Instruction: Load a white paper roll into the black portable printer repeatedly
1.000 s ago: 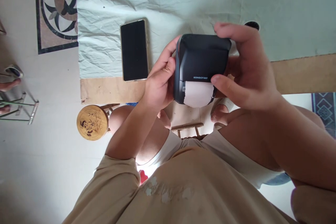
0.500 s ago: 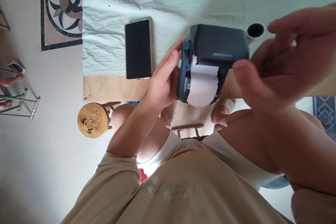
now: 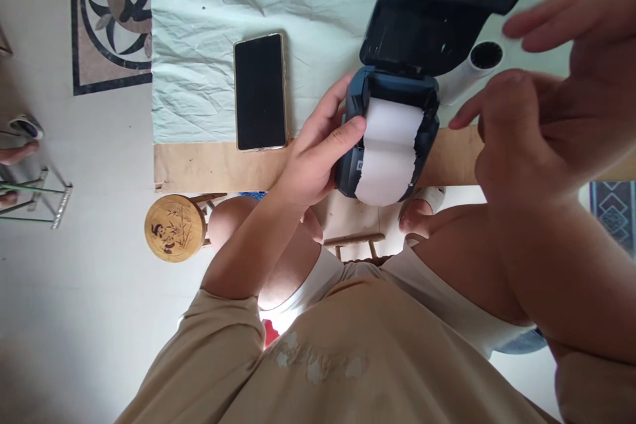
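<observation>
My left hand [image 3: 312,162] grips the left side of a dark label printer [image 3: 355,159] held over the table's near edge. Its lid [image 3: 437,6] is swung fully open and points away from me. A white paper roll [image 3: 390,149] lies in the open body, its free end hanging over the front. My right hand [image 3: 541,119] hovers to the right of the printer with fingers spread and nothing in it. A white tube with a dark hollow core [image 3: 474,66] lies on the cloth just right of the lid.
A black phone [image 3: 260,91] lies face up on the pale green cloth [image 3: 199,46] left of the printer. A bare wooden table edge [image 3: 213,169] runs below it. A round bamboo stool [image 3: 173,228] stands on the floor, beside a panda floor inlay [image 3: 112,13]. Another person's feet [image 3: 12,165] show at far left.
The printer's lid went from shut to fully open, exposing the paper roll. My right hand left the lid and drew off to the right. My left hand kept its hold.
</observation>
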Demonstrator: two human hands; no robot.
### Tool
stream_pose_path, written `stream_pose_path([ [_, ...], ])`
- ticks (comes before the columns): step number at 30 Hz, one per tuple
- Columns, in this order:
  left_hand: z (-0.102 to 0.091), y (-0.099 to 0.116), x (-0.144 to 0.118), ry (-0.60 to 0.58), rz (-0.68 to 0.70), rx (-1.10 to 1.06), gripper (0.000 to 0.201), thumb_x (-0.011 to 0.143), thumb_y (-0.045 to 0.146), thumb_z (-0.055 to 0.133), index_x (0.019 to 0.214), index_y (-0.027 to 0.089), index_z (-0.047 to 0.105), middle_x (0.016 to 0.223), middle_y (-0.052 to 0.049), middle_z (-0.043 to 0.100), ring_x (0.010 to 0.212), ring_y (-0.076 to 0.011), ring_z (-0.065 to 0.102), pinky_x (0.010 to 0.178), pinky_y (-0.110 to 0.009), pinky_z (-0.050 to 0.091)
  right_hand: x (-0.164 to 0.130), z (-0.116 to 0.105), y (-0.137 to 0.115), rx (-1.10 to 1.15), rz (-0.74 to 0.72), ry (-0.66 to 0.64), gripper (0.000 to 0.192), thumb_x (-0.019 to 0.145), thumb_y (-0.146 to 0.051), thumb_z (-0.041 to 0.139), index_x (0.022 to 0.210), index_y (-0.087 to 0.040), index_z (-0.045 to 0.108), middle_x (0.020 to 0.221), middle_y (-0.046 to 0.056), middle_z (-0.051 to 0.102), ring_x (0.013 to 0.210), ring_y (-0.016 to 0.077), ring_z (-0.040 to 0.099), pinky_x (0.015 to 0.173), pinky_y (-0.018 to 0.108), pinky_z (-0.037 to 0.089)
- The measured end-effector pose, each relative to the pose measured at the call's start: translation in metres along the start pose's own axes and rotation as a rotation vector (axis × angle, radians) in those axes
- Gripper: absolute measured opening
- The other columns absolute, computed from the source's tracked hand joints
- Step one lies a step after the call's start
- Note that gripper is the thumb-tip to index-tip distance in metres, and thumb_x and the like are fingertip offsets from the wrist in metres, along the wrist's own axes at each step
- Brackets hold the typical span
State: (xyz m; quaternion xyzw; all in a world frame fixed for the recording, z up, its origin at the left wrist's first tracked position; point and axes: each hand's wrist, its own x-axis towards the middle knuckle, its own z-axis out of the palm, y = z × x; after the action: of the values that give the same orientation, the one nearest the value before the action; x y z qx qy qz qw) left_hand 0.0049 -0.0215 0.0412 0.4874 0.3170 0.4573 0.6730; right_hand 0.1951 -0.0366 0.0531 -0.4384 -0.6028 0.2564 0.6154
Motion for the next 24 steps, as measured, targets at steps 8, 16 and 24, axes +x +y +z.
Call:
stream_pose_path([
  [8, -0.008, -0.01, 0.002, -0.074, 0.037, 0.187, 0.058, 0.077, 0.054, 0.06, 0.127, 0.027, 0.047, 0.125, 0.0, 0.058, 0.13, -0.0251, 0.047, 0.106, -0.038, 0.045, 0.001, 0.004, -0.011, -0.792, -0.186, -0.374, 0.014, 0.08, -0.029, 0.054, 0.085, -0.022, 0.065, 0.08, -0.003, 0.065, 0.065, 0.007, 0.054, 0.055, 0.023, 0.036],
  [16, -0.007, -0.004, -0.001, -0.137, -0.045, 0.22, 0.059, 0.079, 0.053, 0.057, 0.13, 0.025, 0.044, 0.122, -0.003, 0.06, 0.121, -0.0272, 0.055, 0.096, -0.038, 0.051, 0.004, -0.006, -0.017, -0.709, -0.005, -0.539, 0.022, 0.07, -0.034, 0.067, 0.086, -0.021, 0.06, 0.054, -0.005, 0.052, 0.044, 0.003, 0.042, 0.047, 0.02, 0.034],
  [24, -0.004, -0.003, -0.002, -0.07, -0.073, 0.049, 0.05, 0.081, 0.039, 0.06, 0.127, 0.026, 0.045, 0.115, 0.0, 0.063, 0.112, -0.02, 0.061, 0.094, -0.031, 0.051, 0.008, -0.029, -0.015, -0.035, 0.261, -0.327, 0.041, 0.065, -0.05, 0.073, 0.092, -0.022, 0.058, 0.089, 0.001, 0.06, 0.072, 0.0095, 0.06, 0.054, 0.023, 0.048],
])
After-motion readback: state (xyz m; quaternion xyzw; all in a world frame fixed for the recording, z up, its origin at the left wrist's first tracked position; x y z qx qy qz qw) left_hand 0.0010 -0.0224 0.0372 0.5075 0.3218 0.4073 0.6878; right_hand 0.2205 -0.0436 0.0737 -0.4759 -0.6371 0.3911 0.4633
